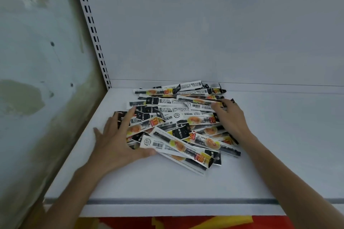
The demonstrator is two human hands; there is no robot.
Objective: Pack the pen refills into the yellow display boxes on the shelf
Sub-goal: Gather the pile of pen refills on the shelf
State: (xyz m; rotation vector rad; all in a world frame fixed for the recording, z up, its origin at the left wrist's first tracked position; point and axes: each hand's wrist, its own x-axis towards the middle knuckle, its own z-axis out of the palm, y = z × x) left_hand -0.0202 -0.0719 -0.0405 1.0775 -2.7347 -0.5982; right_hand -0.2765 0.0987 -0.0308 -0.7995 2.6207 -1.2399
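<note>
- We see the pen refills (178, 122) in a loose, criss-crossed heap on the shelf (279, 154), toward its back-left corner. The farthest packets lie against the back panel (204, 33).
- Our left hand (115, 141) lies flat with fingers spread on the heap's left side, its thumb at the packets nearest the front edge. Our right hand (232, 117) rests with fingers laid over the heap's right side. The hands are apart with the heap between them, and neither is clamped on a packet.
- The sleeves look glossy and lie over one another. If we squeeze the heap inward, we judge that some could slip out forward and off the shelf's front edge.
- One long packet (186, 152) juts diagonally toward the front edge. A scoop from both sides could leave it behind or push it off.
- The packets point in many directions. Gathered unaligned, they could bend or crease, and we expect they would then jam in a box.
- No yellow display box is in view, so we cannot tell how far the load must travel. A large handful carried far would likely shed packets.
</note>
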